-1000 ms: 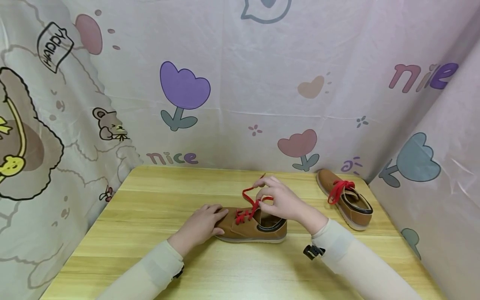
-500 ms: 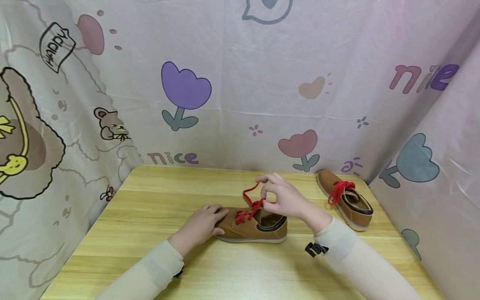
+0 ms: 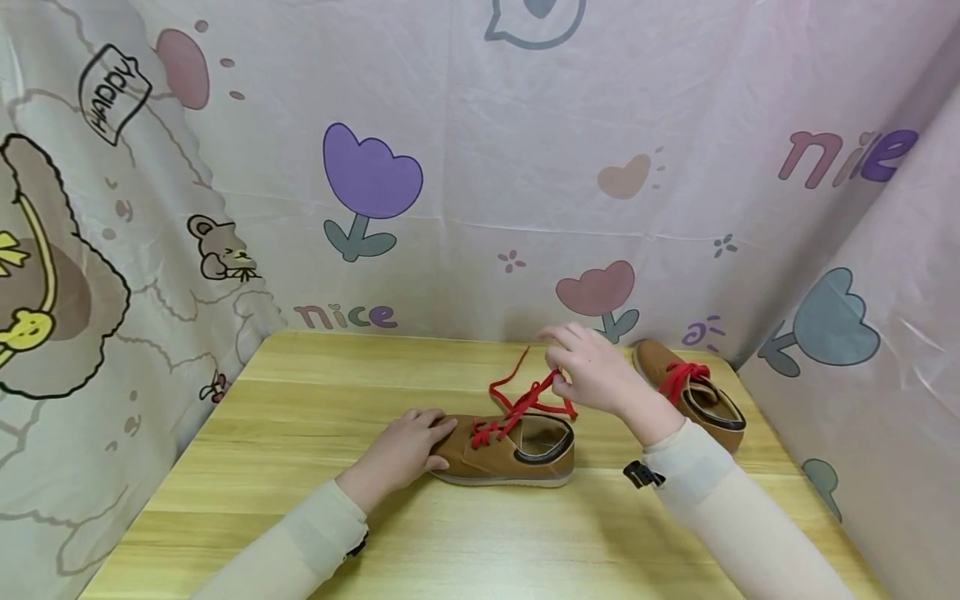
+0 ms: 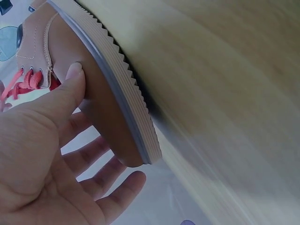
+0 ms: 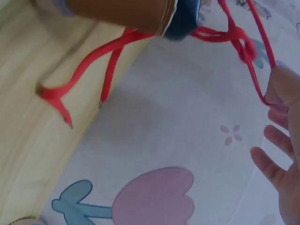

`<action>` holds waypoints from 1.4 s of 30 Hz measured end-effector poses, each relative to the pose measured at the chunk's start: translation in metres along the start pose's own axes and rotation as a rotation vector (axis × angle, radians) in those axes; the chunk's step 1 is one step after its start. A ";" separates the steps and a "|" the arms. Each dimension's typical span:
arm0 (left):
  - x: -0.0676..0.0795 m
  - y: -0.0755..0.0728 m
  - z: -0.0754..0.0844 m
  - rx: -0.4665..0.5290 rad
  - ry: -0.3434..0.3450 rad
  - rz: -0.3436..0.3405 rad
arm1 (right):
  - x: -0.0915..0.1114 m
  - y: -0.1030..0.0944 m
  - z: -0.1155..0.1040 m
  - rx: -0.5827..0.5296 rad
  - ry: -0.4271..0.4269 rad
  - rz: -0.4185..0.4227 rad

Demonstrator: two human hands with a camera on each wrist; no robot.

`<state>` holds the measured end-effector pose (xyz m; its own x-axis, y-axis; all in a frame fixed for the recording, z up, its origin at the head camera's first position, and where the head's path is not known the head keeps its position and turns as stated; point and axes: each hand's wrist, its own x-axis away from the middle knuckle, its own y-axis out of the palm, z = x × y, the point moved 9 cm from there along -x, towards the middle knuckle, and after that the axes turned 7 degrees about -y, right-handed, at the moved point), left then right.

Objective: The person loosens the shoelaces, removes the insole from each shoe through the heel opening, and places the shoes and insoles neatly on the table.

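A brown leather shoe (image 3: 487, 467) with a pale sole lies on the table, toe to the left. My left hand (image 3: 397, 454) holds its toe. In the left wrist view the thumb (image 4: 70, 93) presses one side of the shoe, and the fingers reach round the other. Above the shoe's opening, my right hand (image 3: 596, 371) pinches a loop of the red shoelace (image 3: 517, 408) between thumb and fingertips and pulls it taut. A knot shows partway along the lace in the right wrist view, and its loose ends hang past the shoe.
A second brown shoe (image 3: 712, 417) with a tied red bow (image 3: 678, 379) stands at the table's right back, partly behind my right forearm. The wooden table (image 3: 315, 400) is bordered by a patterned curtain (image 3: 480, 167) at the back and sides.
My right hand has moved up and to the right, drawing the lace loop away from the shoe. The lace ends have shifted. My left hand stays on the toe.
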<state>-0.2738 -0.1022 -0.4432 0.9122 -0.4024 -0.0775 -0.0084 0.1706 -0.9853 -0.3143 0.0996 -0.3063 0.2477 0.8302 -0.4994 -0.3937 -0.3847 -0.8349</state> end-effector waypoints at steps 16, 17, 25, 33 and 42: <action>0.001 -0.001 0.002 0.005 0.002 0.002 | 0.011 -0.003 0.069 0.077 0.156 -0.034; 0.001 -0.001 0.002 0.003 0.001 0.000 | 0.012 -0.002 0.073 0.085 0.162 -0.031; 0.002 -0.003 0.003 0.003 -0.007 -0.005 | 0.028 0.000 0.113 0.117 0.323 -0.023; 0.002 -0.003 0.003 0.004 -0.006 -0.005 | 0.047 0.020 0.121 0.100 0.449 -0.131; 0.002 -0.002 0.003 0.000 -0.011 -0.011 | 0.043 0.040 0.085 0.030 0.374 -0.159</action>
<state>-0.2710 -0.1008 -0.4414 0.9165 -0.3947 -0.0648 0.0020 0.1665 -0.9860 -0.3942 0.1542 -0.3418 0.6103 0.6724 -0.4188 -0.3490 -0.2464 -0.9042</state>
